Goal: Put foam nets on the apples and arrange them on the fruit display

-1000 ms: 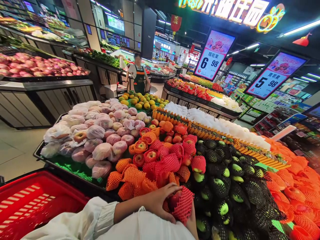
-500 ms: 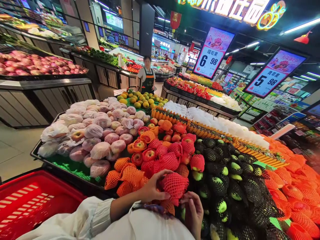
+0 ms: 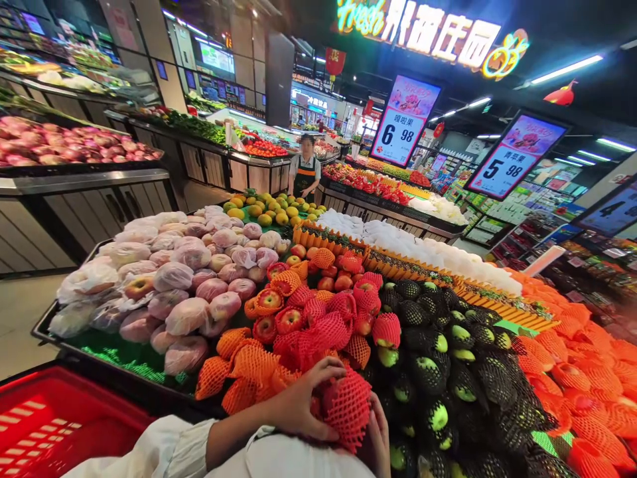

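Close to my body, my left hand curls its thumb and fingers around an apple in a red foam net. The net covers nearly all of the fruit. On the other side, my right hand presses its fingers against the netted apple; part of that hand is hidden behind it. Just beyond lie red apples in red and orange foam nets. Green fruit in black nets is heaped to the right of my hands.
A red shopping basket stands at lower left. Pale wrapped apples fill the display's left side, with mangoes behind. Orange-netted fruit lies at far right. A person in an apron stands beyond the display.
My right hand's fingers have moved from the net's lower right edge to the apple's side. The netted apple sits slightly lower in view, and the view has shifted a little.
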Demonstrator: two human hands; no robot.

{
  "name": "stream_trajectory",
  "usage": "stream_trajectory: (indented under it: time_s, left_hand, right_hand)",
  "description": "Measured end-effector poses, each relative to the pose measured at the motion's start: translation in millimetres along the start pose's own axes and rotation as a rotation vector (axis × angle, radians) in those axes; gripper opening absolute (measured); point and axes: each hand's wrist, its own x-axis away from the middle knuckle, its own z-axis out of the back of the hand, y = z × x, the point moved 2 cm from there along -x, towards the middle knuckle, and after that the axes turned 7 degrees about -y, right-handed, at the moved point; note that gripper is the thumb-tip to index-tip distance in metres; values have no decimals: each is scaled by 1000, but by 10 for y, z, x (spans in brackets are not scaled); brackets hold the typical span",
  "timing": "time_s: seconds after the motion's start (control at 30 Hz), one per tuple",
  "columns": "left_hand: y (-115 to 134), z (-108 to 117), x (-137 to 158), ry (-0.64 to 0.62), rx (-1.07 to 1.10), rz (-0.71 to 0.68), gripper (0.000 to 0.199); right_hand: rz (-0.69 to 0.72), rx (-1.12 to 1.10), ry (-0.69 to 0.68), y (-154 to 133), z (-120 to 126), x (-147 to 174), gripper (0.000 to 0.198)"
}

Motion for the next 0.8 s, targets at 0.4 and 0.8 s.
stream_trajectory:
  time_s: [0.4,0.8]
  left_hand:
    - [20,107,-47,75,92,138,104]
    - [107,2132,-901,798,-489,8,92]
  right_hand:
    - [-21,-86,79,27,-213,-1,47]
    - [-56,-27,-23,27,-27,-4,53]
